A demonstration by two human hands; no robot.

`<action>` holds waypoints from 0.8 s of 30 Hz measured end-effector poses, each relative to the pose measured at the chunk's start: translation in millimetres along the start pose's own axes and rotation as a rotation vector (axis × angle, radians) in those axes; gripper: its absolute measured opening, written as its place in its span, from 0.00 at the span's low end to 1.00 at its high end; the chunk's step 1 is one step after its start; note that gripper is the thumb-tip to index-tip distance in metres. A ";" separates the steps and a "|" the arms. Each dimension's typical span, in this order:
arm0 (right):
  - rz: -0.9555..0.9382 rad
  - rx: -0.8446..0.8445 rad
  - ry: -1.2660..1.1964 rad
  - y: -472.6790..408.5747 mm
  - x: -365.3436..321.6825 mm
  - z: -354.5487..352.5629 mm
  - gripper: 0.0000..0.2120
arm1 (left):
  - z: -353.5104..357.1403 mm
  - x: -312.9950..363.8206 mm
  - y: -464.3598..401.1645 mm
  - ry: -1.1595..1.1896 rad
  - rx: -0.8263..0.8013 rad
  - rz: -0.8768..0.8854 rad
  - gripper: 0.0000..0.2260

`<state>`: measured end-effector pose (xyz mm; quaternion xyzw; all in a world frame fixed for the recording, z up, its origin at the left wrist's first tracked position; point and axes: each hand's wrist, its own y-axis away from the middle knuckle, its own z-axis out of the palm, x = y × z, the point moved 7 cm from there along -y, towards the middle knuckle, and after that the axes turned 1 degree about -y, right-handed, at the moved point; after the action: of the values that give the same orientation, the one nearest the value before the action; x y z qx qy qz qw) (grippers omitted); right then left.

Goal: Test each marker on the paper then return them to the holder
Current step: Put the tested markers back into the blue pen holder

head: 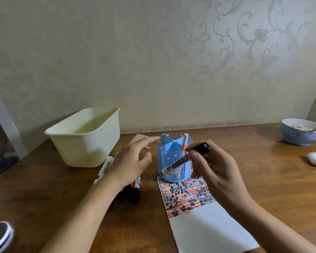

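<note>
Two hands hover over the table point(44, 194). At 12 o'clock of the paper point(208, 232) stands the blue holder point(169, 157), touching its top edge. Left hand point(130, 161), at the holder's 9 o'clock, spreads relaxed fingers, holding nothing. Right hand point(215, 170) pinches a black-capped marker point(185, 158) tilted before the holder.

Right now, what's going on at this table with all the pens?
A person is testing markers. The right hand holds a capped black-and-white marker in front of the blue holder, which has one orange-banded pen inside. The left hand hovers open above more markers on the table. The paper already carries many colour patches.
</note>
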<state>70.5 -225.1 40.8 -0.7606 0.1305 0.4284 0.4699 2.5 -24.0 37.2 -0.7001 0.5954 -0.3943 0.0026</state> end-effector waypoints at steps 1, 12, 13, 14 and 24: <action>0.004 -0.001 -0.001 0.4 0.5 0.0 0.11 | 1.4 -0.5 0.7 -0.016 -0.007 0.004 0.22; -0.055 0.141 0.003 -6.9 -7.6 -17.2 0.12 | -3.9 -3.3 -1.9 0.037 0.057 0.021 0.23; -0.064 0.152 -0.008 -7.4 -8.0 -19.2 0.11 | -2.1 -4.9 -1.4 0.019 0.043 0.018 0.23; -0.075 0.164 -0.023 -8.0 -9.5 -21.0 0.10 | -0.1 -6.2 -0.9 -0.003 0.028 0.018 0.23; -0.057 0.189 0.061 -15.3 -0.8 -29.2 0.05 | -1.7 -0.7 -0.3 0.038 0.052 0.060 0.22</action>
<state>94.7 -241.4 56.2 -0.7289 0.1629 0.3775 0.5474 1.9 -22.5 38.1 -0.6739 0.6056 -0.4227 0.0214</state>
